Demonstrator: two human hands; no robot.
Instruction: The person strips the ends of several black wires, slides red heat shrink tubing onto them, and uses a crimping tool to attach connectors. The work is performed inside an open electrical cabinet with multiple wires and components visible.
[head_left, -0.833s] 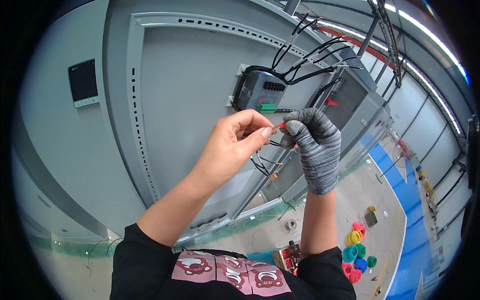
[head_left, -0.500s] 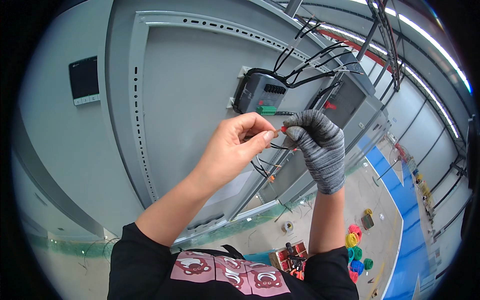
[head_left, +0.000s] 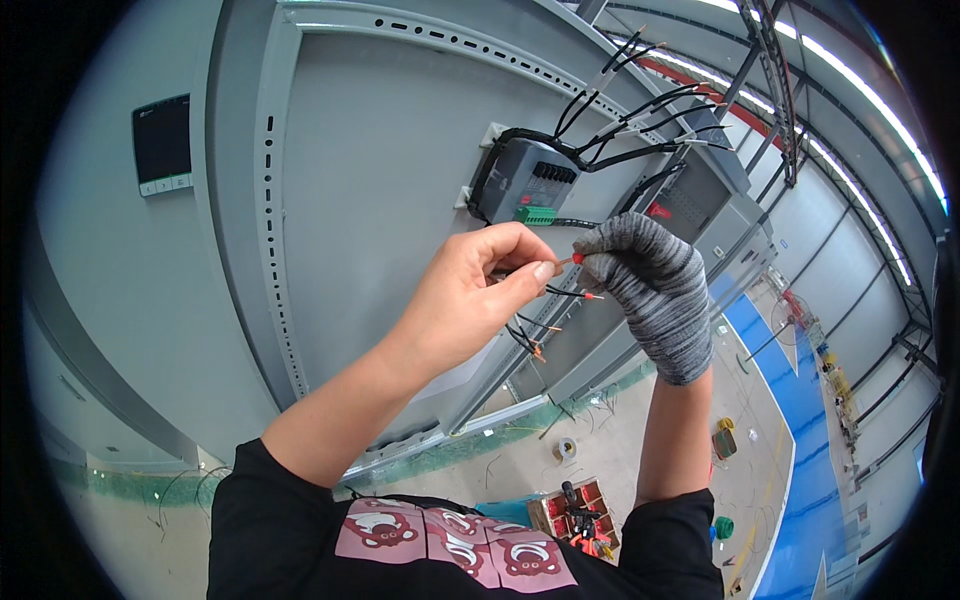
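My bare left hand [head_left: 470, 290] pinches a wire with its bare copper end [head_left: 563, 263] pointing right. At the tip of that copper is a small red ferrule [head_left: 578, 258], held between thumb and fingers of my right hand [head_left: 655, 295], which wears a grey knit glove. Whether the copper is inside the ferrule I cannot tell. Just below, a black wire carries another red ferrule [head_left: 591, 296]. Several black wires with bare copper ends [head_left: 537, 350] hang lower. Above my left hand, a grey electrical module [head_left: 525, 185] with a green terminal block [head_left: 536, 215] is fixed to the panel.
Black wires with stripped ends [head_left: 650, 110] fan out above the module. The grey cabinet frame [head_left: 268, 220] surrounds the panel, and a door with a dark display [head_left: 162, 145] stands at left. On the floor below are a parts box [head_left: 590, 500] with tools and a tape roll [head_left: 566, 448].
My right hand has shifted a little to the right with the red ferrule, showing more of the second ferrule below. My left hand keeps its pinch. The whole view has tilted slightly.
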